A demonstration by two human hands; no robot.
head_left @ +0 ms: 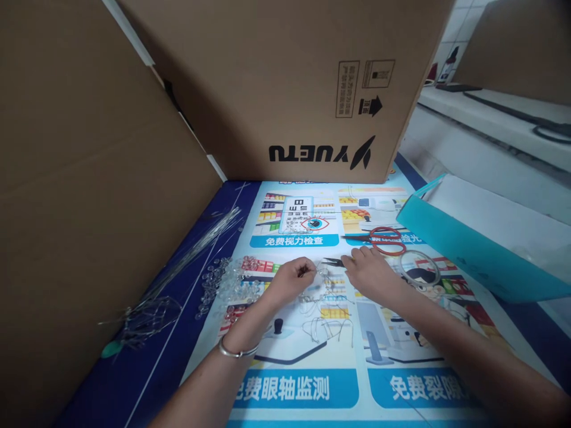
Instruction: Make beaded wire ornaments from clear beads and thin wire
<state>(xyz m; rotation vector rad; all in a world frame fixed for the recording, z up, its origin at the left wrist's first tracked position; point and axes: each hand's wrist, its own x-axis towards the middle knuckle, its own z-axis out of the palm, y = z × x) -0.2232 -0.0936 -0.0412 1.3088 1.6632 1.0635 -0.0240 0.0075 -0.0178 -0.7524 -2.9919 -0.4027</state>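
My left hand (294,278) is closed in a pinch over the printed sheet, with thin wire (319,268) at its fingertips. Wrapped round the handles of small dark-tipped pliers (332,261), my right hand (368,270) points their jaws left, close to the left fingertips. Whether the jaws grip the wire is too small to tell. Bent wire pieces (323,327) lie below the hands. Left of my left hand spreads a pile of clear beads (229,282). Red-handled scissors (388,241) lie just beyond my right hand, and a wire coil (419,267) rests to its right.
Tall cardboard (285,89) walls the back and left. A bundle of straight wires (191,249) lies at the left, near a tangled wire cluster (151,321). An open turquoise box (473,249) stands at the right, below a white ledge (499,113) with a black cable.
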